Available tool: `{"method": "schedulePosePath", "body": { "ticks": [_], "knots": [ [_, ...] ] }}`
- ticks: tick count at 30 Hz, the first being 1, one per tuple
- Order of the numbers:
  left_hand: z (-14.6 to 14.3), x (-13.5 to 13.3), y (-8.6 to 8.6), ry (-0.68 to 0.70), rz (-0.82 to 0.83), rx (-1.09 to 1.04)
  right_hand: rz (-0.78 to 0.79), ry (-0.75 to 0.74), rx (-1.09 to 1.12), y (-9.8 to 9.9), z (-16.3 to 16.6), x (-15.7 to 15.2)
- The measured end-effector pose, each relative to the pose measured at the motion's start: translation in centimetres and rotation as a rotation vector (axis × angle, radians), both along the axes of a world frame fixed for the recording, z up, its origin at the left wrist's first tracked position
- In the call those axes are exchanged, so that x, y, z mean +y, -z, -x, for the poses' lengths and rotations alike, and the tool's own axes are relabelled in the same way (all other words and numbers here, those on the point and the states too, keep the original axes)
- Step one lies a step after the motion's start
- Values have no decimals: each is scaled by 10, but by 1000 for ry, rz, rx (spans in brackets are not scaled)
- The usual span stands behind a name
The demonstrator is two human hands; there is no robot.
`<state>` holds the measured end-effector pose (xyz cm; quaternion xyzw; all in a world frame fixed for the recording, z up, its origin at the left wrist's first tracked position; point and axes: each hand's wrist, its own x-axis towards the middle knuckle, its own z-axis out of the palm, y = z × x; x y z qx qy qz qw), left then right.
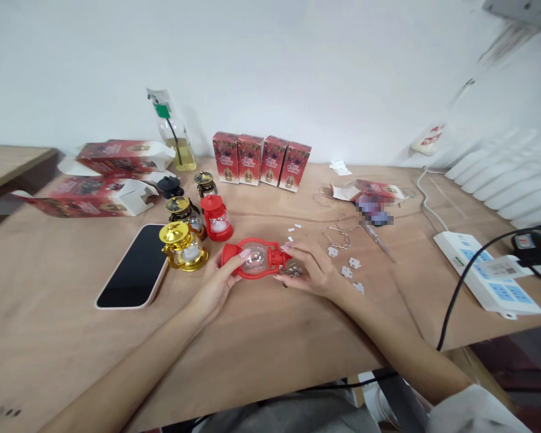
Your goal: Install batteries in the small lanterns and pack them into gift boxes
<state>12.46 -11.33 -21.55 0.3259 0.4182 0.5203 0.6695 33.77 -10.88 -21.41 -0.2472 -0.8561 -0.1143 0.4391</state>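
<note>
A small red toy lantern [256,260] with a clear globe lies on its side on the wooden table [270,337]. My left hand [219,282] grips its base end, fingers curled round it. My right hand [309,267] pinches the lantern's top end, over a few small metal pieces [292,272] on the table. To the left stand an upright red lantern [216,218], a gold lantern [183,245] and two dark lanterns [184,210].
A phone [137,267] lies face up at the left. Four red boxes [260,158] stand at the back, opened boxes [94,180] and an oil bottle [174,132] at the back left. White tabs [349,264], wire handles [338,236] and a power strip [487,279] lie at the right.
</note>
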Motion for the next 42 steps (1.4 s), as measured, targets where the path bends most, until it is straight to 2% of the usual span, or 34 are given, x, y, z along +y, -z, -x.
{"method": "schedulePosePath", "body": {
  "ticks": [7,16,21,27,34,42],
  "knots": [
    [0,0,0,-21,13,-17,11,9,-14,2,0,2],
    [0,0,-7,-7,76,-36,144,-58,-46,3,-4,3],
    [0,-1,-8,-18,104,-61,222,-93,57,9,-5,4],
    [-2,-2,-8,-8,83,-58,143,-81,-29,2,-6,0],
    [-3,-1,-6,-13,67,-53,229,-109,-19,-2,-5,-2],
    [-1,-3,-5,-6,69,-44,238,-119,-29,-2,-5,-1]
  ]
}}
